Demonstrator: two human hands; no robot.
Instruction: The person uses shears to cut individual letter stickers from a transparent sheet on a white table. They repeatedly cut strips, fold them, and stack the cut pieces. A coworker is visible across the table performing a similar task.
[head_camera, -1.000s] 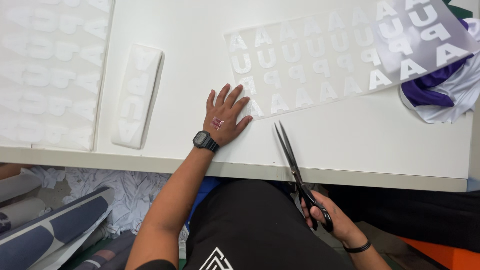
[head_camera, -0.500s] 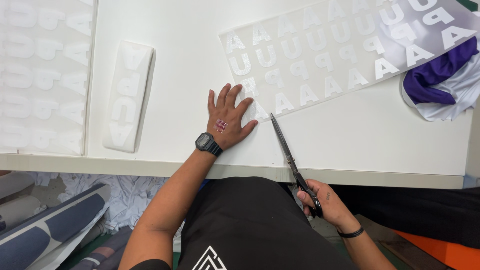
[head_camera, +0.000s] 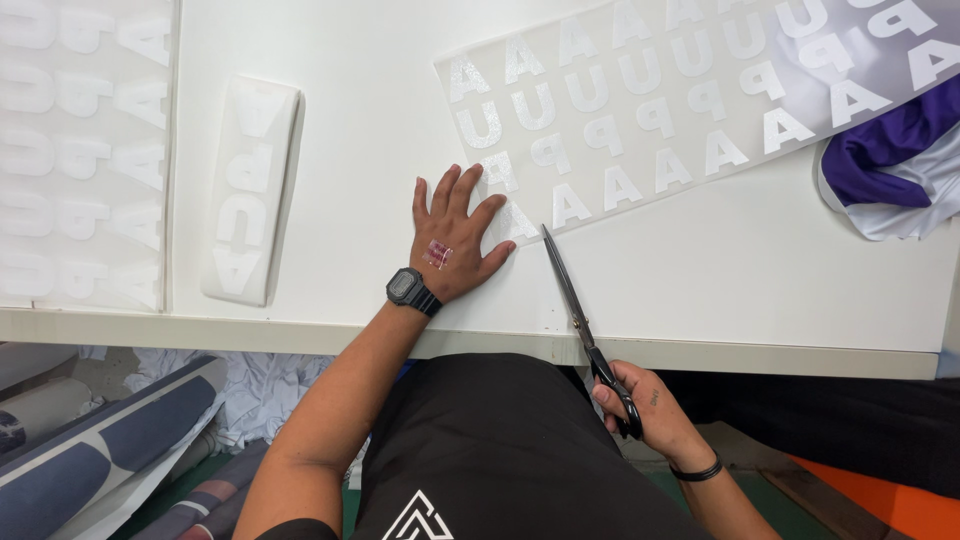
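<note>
A narrow strip of white letters (head_camera: 247, 190) lies well left of the left hand (head_camera: 452, 240); purple and white cloth (head_camera: 890, 160) sits far right. The left arm reaches forward, hand flat, fingers spread, pressing the near corner of the clear letter sheet (head_camera: 680, 100) onto the tabletop (head_camera: 380, 120). The right hand (head_camera: 640, 400), at the tabletop's edge, grips the scissors (head_camera: 580, 310), blades together, tip touching the sheet's edge.

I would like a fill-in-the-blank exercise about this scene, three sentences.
1. The right hand holds a pair of ____.
2. The left hand lies flat on the white ____, at a corner of the letter sheet.
3. The left wrist wears a black ____.

Missing words: scissors; table; watch
</note>
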